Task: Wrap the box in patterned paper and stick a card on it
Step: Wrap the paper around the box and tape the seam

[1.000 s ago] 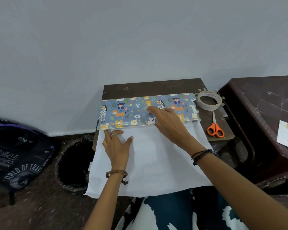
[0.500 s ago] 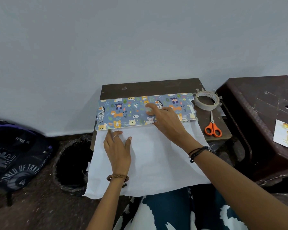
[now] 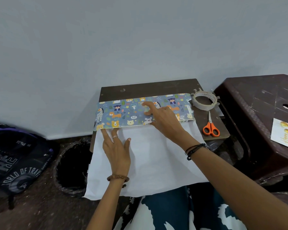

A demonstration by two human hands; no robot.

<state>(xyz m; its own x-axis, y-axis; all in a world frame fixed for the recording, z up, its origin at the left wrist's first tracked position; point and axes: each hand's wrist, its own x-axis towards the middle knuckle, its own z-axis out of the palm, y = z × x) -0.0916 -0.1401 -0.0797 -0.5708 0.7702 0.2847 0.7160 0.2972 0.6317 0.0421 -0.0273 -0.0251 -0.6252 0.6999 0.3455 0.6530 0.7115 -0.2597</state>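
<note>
Little has moved: both hands stay flat, fingers spread. Right hand (image 3: 163,120) presses the patterned paper (image 3: 123,113) over the box, whose long axis runs left-right; left hand (image 3: 118,146) rests just nearer on its white underside.

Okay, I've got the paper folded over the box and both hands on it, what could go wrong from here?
1. No tape holds the fold yet. Only your right hand presses the patterned paper down, so reaching for the tape roll may let it spring open.
2. The white side of the paper hangs off the small table over your lap; its weight could drag the sheet askew once your left hand lifts.
3. The scissors lie near the table's edge and could get knocked off.
</note>
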